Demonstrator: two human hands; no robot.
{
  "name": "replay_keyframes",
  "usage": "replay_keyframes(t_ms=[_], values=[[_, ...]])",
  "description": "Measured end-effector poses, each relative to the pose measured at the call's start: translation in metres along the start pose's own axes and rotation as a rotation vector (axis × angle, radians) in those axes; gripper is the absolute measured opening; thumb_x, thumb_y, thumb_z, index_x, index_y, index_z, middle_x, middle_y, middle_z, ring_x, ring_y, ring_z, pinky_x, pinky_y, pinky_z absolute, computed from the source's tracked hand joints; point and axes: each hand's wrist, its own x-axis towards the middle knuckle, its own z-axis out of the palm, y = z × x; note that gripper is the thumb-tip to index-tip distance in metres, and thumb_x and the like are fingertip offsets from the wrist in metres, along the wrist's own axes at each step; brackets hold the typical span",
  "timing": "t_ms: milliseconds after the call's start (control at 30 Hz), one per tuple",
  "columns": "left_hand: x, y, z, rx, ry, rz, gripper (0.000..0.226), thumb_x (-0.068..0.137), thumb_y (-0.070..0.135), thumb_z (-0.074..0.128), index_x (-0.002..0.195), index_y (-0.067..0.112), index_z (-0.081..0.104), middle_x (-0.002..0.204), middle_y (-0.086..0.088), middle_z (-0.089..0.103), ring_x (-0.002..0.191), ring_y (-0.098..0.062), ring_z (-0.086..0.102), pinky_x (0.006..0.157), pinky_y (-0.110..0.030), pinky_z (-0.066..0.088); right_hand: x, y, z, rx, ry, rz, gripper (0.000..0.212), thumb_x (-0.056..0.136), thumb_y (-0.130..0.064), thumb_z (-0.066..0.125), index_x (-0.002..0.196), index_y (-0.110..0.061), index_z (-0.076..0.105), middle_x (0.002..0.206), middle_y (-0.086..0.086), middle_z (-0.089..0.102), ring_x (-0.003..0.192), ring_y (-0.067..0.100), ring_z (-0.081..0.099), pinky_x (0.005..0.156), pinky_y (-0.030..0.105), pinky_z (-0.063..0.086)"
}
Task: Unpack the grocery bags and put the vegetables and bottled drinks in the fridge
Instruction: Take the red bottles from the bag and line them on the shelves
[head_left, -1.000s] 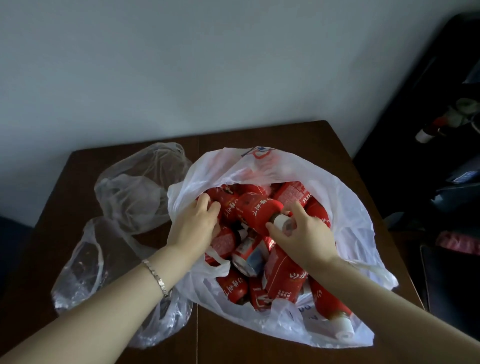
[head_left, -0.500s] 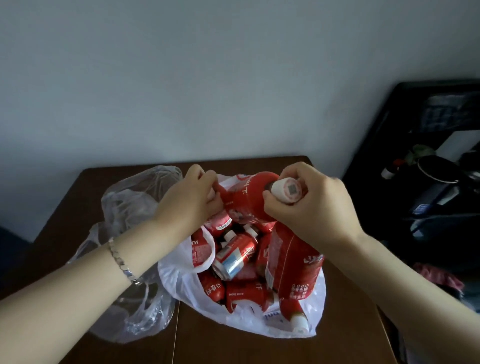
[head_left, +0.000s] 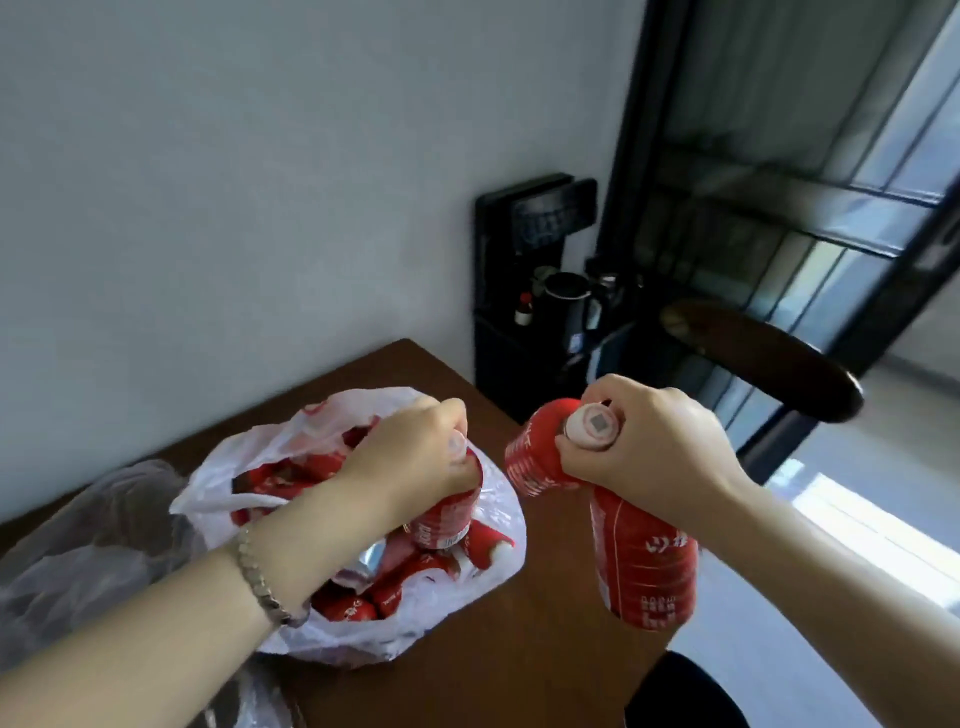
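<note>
We hold three red bottles (head_left: 644, 566) above a white bag (head_left: 244, 467) on a brown table (head_left: 519, 649).

Our right hand (head_left: 654, 452) clasps two at their caps. One hangs nearly straight down below the curled fingers, and the other bottle (head_left: 540, 457) tilts leftward. This hand shows beyond the table's right edge. Our left hand (head_left: 415, 457) grips the third bottle (head_left: 447, 519) by its neck, upright, just over the bag's open mouth, where more bottles (head_left: 348, 608) lie. No fridge is in view.

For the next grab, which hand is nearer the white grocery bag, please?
Left. The left hand sits over the white grocery bag; the right hand is off to its right.
</note>
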Motion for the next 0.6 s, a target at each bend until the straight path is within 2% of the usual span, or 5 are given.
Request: replay_keyframes(t_ms=[67,167,367,500,600], values=[[-0.001,0.032,0.017,-0.027,-0.071,0.147,0.016,0.080,0.028,0.060,0.079,0.019,0.046,0.083,-0.002,0.049,0.080,-0.023,0.052,0.065,-0.029,0.039,-0.042,0.021,-0.010,-0.029,0.041,0.150,0.029,0.074,-0.052,0.065,0.092,-0.033,0.054,0.077,-0.010,0.062,0.067,0.007,0.056,0.055,0.018,0.044],[-0.006,0.092,0.044,-0.077,-0.165,0.357,0.018,0.077,0.028,0.063,0.079,0.020,0.047,0.086,-0.004,0.049,0.083,-0.027,0.054,0.070,-0.032,0.044,-0.107,0.058,-0.026,-0.073,0.112,0.381,0.035,0.072,-0.054,0.065,0.096,-0.029,0.057,0.081,-0.008,0.063,0.073,0.013,0.060,0.065,0.028,0.053],[-0.050,0.242,0.101,-0.161,-0.274,0.783,0.019,0.079,0.028,0.062,0.089,0.013,0.055,0.089,-0.004,0.057,0.083,-0.023,0.057,0.073,-0.032,0.047,-0.251,0.126,-0.074,-0.243,0.284,0.733,0.041,0.076,-0.050,0.063,0.109,-0.025,0.059,0.098,0.000,0.069,0.079,0.020,0.060,0.058,0.022,0.038],[-0.104,0.356,0.145,-0.192,-0.421,1.004,0.026,0.078,0.027,0.066,0.098,0.014,0.056,0.091,-0.003,0.059,0.086,-0.021,0.057,0.073,-0.025,0.045,-0.356,0.164,-0.103,-0.268,0.416,0.984,0.038,0.075,-0.050,0.063,0.103,-0.025,0.061,0.095,0.001,0.070,0.090,0.024,0.064,0.069,0.027,0.043],[-0.160,0.444,0.173,-0.223,-0.453,1.133,0.028,0.076,0.024,0.064,0.101,0.014,0.056,0.086,-0.001,0.051,0.081,-0.022,0.051,0.070,-0.027,0.042,-0.445,0.186,-0.127,-0.229,0.542,1.142,0.029,0.072,-0.048,0.065,0.088,-0.024,0.060,0.083,-0.003,0.067,0.086,0.021,0.062,0.065,0.025,0.038]])
